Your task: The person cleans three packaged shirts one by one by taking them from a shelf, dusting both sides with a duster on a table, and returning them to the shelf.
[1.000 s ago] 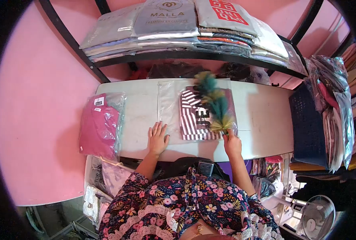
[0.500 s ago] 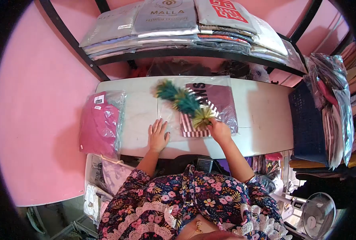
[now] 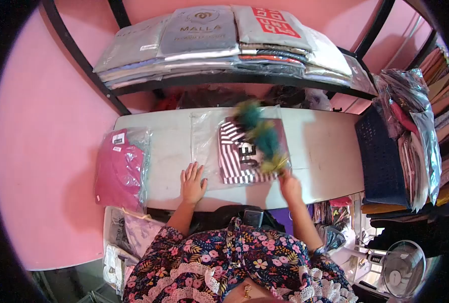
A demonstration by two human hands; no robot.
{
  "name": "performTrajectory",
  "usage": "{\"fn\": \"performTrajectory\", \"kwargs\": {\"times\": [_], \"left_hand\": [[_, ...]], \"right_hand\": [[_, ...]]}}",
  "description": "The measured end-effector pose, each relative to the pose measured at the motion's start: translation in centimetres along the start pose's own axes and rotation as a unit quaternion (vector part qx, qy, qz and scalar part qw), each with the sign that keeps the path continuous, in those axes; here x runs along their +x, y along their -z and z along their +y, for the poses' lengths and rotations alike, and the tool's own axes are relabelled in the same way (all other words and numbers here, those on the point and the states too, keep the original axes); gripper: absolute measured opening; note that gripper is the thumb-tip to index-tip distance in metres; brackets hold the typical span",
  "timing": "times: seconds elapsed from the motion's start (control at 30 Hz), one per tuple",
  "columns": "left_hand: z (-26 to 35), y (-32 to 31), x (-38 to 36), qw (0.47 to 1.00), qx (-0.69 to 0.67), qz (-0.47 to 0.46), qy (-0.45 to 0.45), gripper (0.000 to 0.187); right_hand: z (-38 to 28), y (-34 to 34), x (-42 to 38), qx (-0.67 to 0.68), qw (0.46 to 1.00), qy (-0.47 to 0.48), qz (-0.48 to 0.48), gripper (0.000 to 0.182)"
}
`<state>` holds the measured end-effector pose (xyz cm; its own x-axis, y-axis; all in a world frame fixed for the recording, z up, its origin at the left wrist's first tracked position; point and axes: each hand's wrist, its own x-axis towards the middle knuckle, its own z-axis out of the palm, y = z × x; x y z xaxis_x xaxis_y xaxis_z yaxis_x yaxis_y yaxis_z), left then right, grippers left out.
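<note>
My right hand (image 3: 290, 189) is closed around the lower end of a feather duster (image 3: 266, 141) with green and yellow tufts, blurred by motion. The duster passes over a folded garment (image 3: 230, 164) in a clear plastic bag. This garment is maroon with white stripes and dark lettering, partly covered by the duster. My left hand (image 3: 193, 185) lies flat on the white table (image 3: 171, 136), fingers stretched out, just left of the bagged garment. Farther left lies a bagged magenta garment (image 3: 121, 174) with white tags.
Stacks of bagged clothes (image 3: 199, 35) fill a black-framed shelf (image 3: 234, 81) behind the table. At the right end stands a dark blue basket (image 3: 383, 156) with packed garments beside it. A small fan (image 3: 403, 270) is at lower right, and a crate of clothes (image 3: 116, 227) at lower left.
The duster has swept to the right across the bagged garment, uncovering more of its stripes and lettering. My left hand stays flat on the table. The whole view has shifted slightly.
</note>
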<state>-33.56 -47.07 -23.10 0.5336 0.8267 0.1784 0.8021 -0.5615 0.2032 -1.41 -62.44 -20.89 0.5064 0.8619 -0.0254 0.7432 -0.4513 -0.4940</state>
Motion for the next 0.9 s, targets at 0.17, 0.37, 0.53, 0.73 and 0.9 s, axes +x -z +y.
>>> {"fn": "performTrajectory", "kwargs": {"times": [0.17,0.37,0.53,0.73,0.9], "left_hand": [[-0.4,-0.5,-0.3,1.000,0.009,-0.004,0.007,0.052],[0.0,0.0,-0.2,1.000,-0.001,-0.007,0.015,0.052],[-0.1,-0.1,-0.1,1.000,0.007,-0.002,0.008,0.053],[0.0,-0.1,0.1,0.999,0.013,-0.032,0.015,0.054],[-0.1,-0.1,-0.1,0.999,0.013,-0.037,0.018,0.054]], "right_hand": [[-0.7,0.1,-6.5,0.059,0.992,0.083,-0.075,0.027],[4.7,0.8,-6.9,0.043,0.987,-0.132,0.075,0.029],[3.9,2.6,-4.9,0.059,0.988,-0.082,0.119,0.027],[-0.4,-0.3,-4.9,0.091,0.993,0.058,-0.042,0.033],[2.3,-1.6,-2.4,0.065,0.997,-0.031,0.027,0.027]]}}
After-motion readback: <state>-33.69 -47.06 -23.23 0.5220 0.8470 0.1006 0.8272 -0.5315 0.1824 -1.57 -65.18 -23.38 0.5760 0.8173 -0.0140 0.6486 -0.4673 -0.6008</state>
